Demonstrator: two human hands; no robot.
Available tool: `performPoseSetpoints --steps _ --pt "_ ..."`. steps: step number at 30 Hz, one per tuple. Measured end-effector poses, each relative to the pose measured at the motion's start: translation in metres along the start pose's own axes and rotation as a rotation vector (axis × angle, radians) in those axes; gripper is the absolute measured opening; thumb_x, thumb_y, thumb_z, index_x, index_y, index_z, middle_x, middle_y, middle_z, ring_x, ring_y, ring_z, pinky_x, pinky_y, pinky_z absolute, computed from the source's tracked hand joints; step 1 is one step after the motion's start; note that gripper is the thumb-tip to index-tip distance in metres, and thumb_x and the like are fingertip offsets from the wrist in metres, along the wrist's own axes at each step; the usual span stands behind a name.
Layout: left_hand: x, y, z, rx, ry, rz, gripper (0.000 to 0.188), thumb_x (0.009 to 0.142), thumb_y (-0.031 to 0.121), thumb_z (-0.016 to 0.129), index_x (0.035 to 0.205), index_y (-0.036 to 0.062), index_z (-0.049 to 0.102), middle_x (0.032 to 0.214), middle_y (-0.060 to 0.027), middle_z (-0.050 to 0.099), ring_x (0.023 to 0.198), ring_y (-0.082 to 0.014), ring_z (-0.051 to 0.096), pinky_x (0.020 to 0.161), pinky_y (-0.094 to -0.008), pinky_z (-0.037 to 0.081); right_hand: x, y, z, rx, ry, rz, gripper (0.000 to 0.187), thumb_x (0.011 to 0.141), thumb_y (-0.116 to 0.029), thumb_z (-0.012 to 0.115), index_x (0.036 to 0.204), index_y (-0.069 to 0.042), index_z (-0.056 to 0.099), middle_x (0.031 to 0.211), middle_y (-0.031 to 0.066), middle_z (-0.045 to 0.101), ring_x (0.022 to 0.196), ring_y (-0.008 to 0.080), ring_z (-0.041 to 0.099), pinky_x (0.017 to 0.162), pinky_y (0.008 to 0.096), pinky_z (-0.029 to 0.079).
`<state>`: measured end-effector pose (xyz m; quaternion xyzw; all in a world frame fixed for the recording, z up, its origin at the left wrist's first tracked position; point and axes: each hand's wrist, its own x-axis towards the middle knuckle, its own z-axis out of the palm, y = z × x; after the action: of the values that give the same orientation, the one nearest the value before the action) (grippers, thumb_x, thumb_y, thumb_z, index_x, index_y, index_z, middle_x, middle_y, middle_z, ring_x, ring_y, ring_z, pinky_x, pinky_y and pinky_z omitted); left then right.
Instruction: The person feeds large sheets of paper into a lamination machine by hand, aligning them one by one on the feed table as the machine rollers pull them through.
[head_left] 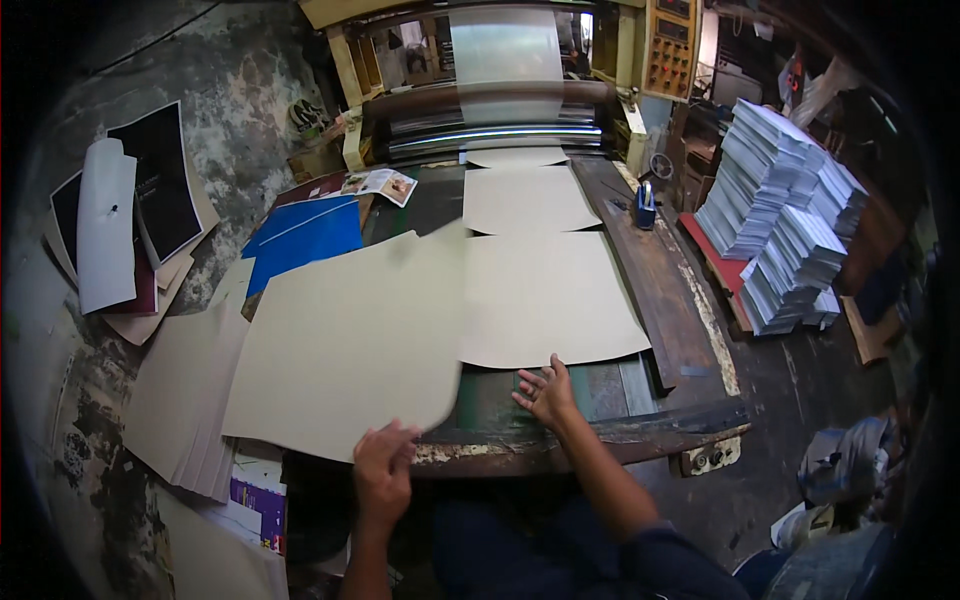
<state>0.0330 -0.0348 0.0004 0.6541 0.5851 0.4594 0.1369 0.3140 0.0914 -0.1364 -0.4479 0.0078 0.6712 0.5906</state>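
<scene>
A large cream paperboard sheet (330,340) slopes across the left side of the machine bed, its right edge curving up. At its near edge is my left hand (385,465), the fingers curled on the board and slightly blurred. My right hand (548,397) holds nothing; its fingers are spread just below the near edge of another cream sheet (550,300). That sheet lies flat on the bed, and a further sheet (525,198) lies beyond it toward the rollers. A stack of similar boards (180,400) leans out at the left.
Steel rollers (495,140) and a clear film web (505,50) stand at the far end, with a control panel (670,50) at right. A blue tape dispenser (645,205) sits on the right rail. Stacked paper (765,190) is at right, a blue sheet (305,235) at left.
</scene>
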Motion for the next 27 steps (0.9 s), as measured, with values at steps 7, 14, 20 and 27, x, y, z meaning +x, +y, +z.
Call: performPoseSetpoints --steps 7,14,20,27 --pt "0.008 0.018 -0.004 0.176 -0.605 0.504 0.038 0.082 0.029 0.072 0.118 0.0178 0.066 0.132 -0.0078 0.057 0.138 -0.0328 0.036 0.112 -0.0609 0.02 -0.116 -0.028 -0.036 -0.569 -0.494 0.104 0.038 0.088 -0.031 0.063 0.11 -0.002 0.054 0.099 0.0104 0.061 0.079 0.0179 0.06 0.064 0.0359 0.051" --pt "0.063 -0.036 -0.019 0.482 -0.628 0.265 0.124 0.06 0.069 0.076 0.151 0.0056 0.02 0.157 -0.0174 0.02 0.146 -0.0376 0.012 0.117 -0.0529 0.011 -0.144 0.043 -0.097 -0.313 -0.266 0.243 0.034 0.095 -0.03 0.057 0.111 -0.001 0.051 0.082 0.0122 0.058 0.065 0.0175 0.055 0.062 0.0383 0.054" --pt "0.052 -0.039 -0.019 0.51 -0.676 0.225 0.119 0.065 0.074 0.068 0.151 0.007 0.021 0.158 -0.0163 0.019 0.147 -0.035 0.01 0.117 -0.0512 0.009 -0.189 0.082 -0.125 -0.382 -0.271 0.354 0.048 0.099 -0.041 0.048 0.126 -0.001 0.043 0.1 0.0217 0.064 0.07 0.018 0.059 0.068 0.0406 0.056" --pt "0.049 -0.053 -0.018 0.008 -0.492 0.083 0.059 0.094 0.053 0.049 0.129 0.0057 0.057 0.139 -0.0116 0.051 0.141 -0.0333 0.032 0.117 -0.0489 0.013 -0.159 0.075 -0.109 -0.298 -0.256 0.284 0.052 0.101 -0.047 0.039 0.125 -0.001 0.044 0.103 0.0202 0.064 0.072 0.0176 0.058 0.074 0.04 0.054"
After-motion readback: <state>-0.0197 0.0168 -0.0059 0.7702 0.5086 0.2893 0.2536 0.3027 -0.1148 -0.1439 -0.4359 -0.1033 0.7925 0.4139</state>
